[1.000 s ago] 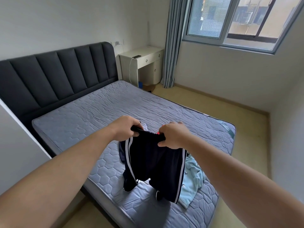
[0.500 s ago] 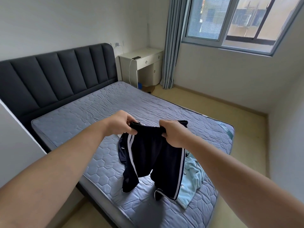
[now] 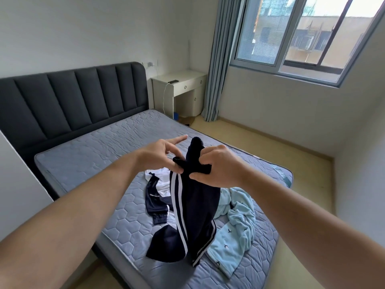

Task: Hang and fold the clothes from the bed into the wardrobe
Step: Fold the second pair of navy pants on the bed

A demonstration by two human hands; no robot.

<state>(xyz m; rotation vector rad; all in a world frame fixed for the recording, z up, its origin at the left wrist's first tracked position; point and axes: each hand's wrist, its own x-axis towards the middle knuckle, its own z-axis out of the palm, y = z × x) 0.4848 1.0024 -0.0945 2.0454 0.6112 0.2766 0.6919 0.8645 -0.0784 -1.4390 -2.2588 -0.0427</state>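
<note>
Shorts: navy with white side stripes [image 3: 195, 205], held up over the foot half of the bed [image 3: 93, 159]. The waistband is bunched between both hands, and the legs hang down until the hems touch the mattress near the long edge closest to the camera.
Left hand: [image 3: 160, 155] at the left end of the waistband. Its grip is a pinch, with thumb and lower fingers closed on the fabric edge, while the index finger [image 3: 179, 139] sticks out straight, pointing away.
Right hand: [image 3: 220, 165] just beside the left. Its grip is closed, fingers curled round the gathered waistband, and a fold of cloth stands up above the knuckles.
Jacket: navy and white [image 3: 158, 186], lying crumpled on the mattress below the left hand and partly hidden behind the shorts.
Blue garment: pale fleece with small dark bird prints [image 3: 235, 226], spread loosely on the mattress toward the foot edge, right of the shorts and touching them.
Headboard: dark, padded in upright panels [image 3: 73, 101], at the far end of the bed.
Table: white, with drawers [image 3: 181, 80], beside the far corner of the headboard. A phone [image 3: 173, 81] lies on top with a cable hanging down.
Curtain: grey-blue [image 3: 218, 69], hanging between the table and the window [image 3: 302, 38].
</note>
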